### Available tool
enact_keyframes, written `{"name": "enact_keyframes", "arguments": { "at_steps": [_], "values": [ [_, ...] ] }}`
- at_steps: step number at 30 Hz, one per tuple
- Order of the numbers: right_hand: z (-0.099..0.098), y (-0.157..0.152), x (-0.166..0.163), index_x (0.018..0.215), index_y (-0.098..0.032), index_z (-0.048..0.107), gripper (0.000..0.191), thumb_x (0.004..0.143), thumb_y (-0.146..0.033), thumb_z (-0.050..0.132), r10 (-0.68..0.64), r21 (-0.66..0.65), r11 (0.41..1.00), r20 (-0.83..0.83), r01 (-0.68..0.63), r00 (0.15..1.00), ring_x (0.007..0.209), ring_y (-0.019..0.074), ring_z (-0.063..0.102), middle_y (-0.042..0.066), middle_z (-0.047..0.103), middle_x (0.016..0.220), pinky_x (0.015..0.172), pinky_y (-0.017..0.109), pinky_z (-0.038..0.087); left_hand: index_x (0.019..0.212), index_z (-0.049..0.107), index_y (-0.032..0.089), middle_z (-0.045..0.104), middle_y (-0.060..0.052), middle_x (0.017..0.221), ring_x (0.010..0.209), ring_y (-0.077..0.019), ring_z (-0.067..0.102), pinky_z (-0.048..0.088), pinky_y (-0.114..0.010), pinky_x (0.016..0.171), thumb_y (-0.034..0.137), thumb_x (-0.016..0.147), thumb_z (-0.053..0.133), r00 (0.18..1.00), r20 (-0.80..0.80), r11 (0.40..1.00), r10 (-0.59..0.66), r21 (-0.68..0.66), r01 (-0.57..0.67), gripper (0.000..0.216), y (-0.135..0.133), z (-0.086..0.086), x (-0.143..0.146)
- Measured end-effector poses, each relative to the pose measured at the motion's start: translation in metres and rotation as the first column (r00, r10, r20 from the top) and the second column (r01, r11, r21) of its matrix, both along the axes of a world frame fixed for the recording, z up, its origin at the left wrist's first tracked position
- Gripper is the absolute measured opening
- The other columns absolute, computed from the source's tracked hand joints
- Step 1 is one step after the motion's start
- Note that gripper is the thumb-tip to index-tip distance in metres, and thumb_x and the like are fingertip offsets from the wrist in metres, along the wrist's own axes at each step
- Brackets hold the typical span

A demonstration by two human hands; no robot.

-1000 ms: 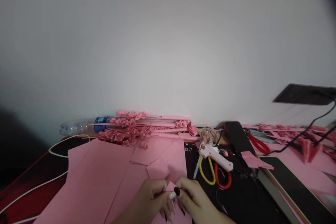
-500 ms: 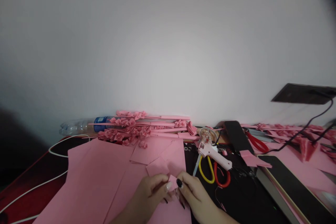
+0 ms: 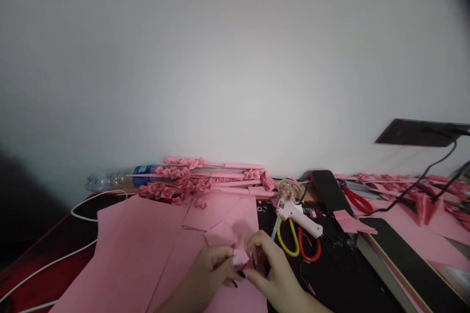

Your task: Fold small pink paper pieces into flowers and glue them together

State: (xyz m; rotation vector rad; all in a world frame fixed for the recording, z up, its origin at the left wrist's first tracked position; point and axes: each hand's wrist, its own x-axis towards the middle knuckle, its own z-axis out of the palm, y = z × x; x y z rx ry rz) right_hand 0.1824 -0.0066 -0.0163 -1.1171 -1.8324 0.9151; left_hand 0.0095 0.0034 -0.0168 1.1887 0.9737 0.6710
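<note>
A small folded piece of pink paper is pinched between the thumb and fingers of my left hand. My right hand is at the paper's right side, fingers curled and the thumb tip close to the left fingertips; whether it grips the paper's edge I cannot make out. Both hands are above large pink paper sheets. Just behind them rests a small square of pink paper.
Pink paper flowers on stems lie along the wall, with a plastic bottle to their left. Right of my hands are a glue gun and scissors with yellow and red handles. A black phone lies farther right.
My right hand's fingers have lifted and curled, and its thumb has shifted lower and left. The left hand keeps its pinch on the paper, which has tilted. The view has shifted slightly.
</note>
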Motion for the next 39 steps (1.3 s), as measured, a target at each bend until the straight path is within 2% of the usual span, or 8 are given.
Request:
{"name": "enact_keyframes", "arguments": {
  "at_steps": [4, 8, 16, 21, 28, 33, 39],
  "values": [
    [-0.001, 0.003, -0.001, 0.076, -0.019, 0.045, 0.021, 0.070, -0.010, 0.064, 0.008, -0.011, 1.000, 0.026, -0.008, 1.000, 0.057, 0.0093, 0.038, -0.004, 0.041, 0.068, 0.051, 0.020, 0.030, 0.073, 0.063, 0.011, 0.066, -0.005, 0.067, 0.065, -0.0152, 0.064, 0.049, -0.023, 0.060, 0.045, 0.076, 0.058, 0.999, 0.036, 1.000, -0.017, -0.005, 0.018, 0.034, -0.002, -0.006, 0.002],
    [-0.005, 0.005, 0.000, 0.076, -0.018, 0.048, 0.017, 0.074, -0.017, 0.065, 0.006, 0.000, 1.000, 0.007, -0.006, 1.000, 0.056, 0.0094, 0.038, -0.004, 0.042, 0.067, 0.051, 0.020, 0.029, 0.076, 0.063, 0.012, 0.067, -0.005, 0.066, 0.063, -0.0145, 0.065, 0.050, -0.023, 0.059, 0.047, 0.075, 0.058, 0.998, 0.060, 1.000, -0.008, -0.021, 0.009, 0.036, -0.001, -0.009, 0.003],
    [-0.007, 0.005, 0.000, 0.072, -0.018, 0.047, 0.019, 0.079, -0.025, 0.063, 0.014, 0.130, 0.991, 0.002, -0.015, 1.000, 0.058, 0.0102, 0.038, -0.002, 0.045, 0.069, 0.052, 0.022, 0.029, 0.080, 0.062, 0.011, 0.068, -0.006, 0.067, 0.063, -0.0165, 0.067, 0.050, -0.023, 0.057, 0.054, 0.069, 0.062, 0.997, 0.071, 0.999, 0.021, -0.044, -0.018, 0.044, 0.000, -0.010, 0.004],
    [-0.005, 0.005, -0.001, 0.072, -0.018, 0.048, 0.014, 0.079, -0.017, 0.061, 0.016, 0.183, 0.983, 0.012, -0.018, 1.000, 0.061, 0.0109, 0.042, -0.001, 0.049, 0.072, 0.055, 0.022, 0.032, 0.079, 0.060, 0.011, 0.069, -0.008, 0.072, 0.061, -0.0160, 0.066, 0.049, -0.023, 0.056, 0.054, 0.067, 0.063, 0.997, 0.073, 0.999, 0.030, -0.044, -0.027, 0.044, 0.002, -0.014, 0.003],
    [0.002, 0.002, -0.003, 0.071, -0.017, 0.052, 0.013, 0.076, -0.009, 0.060, -0.007, 0.161, 0.987, -0.007, 0.008, 1.000, 0.067, 0.0115, 0.047, 0.000, 0.053, 0.077, 0.058, 0.022, 0.034, 0.077, 0.059, 0.012, 0.068, -0.007, 0.075, 0.066, -0.0157, 0.067, 0.049, -0.024, 0.060, 0.048, 0.070, 0.062, 0.997, 0.076, 1.000, 0.004, 0.002, -0.004, 0.037, 0.000, -0.012, 0.001],
    [0.002, 0.004, -0.003, 0.067, -0.016, 0.051, 0.015, 0.073, -0.006, 0.060, -0.050, 0.129, 0.990, -0.032, 0.054, 0.998, 0.067, 0.0118, 0.048, 0.000, 0.052, 0.074, 0.060, 0.022, 0.035, 0.086, 0.058, 0.014, 0.067, -0.005, 0.076, 0.064, -0.0158, 0.066, 0.050, -0.026, 0.061, 0.047, 0.069, 0.063, 0.997, 0.067, 0.999, 0.035, -0.002, -0.035, 0.037, 0.000, -0.012, 0.003],
    [0.004, 0.003, -0.003, 0.065, -0.016, 0.051, 0.015, 0.074, -0.010, 0.062, -0.042, 0.091, 0.995, -0.026, 0.044, 0.999, 0.063, 0.0112, 0.047, -0.001, 0.052, 0.072, 0.057, 0.023, 0.035, 0.087, 0.057, 0.016, 0.067, -0.004, 0.075, 0.062, -0.0157, 0.066, 0.049, -0.026, 0.061, 0.048, 0.068, 0.064, 0.998, 0.043, 0.999, 0.041, 0.007, -0.041, 0.038, -0.001, -0.009, 0.004]
  ]
}}
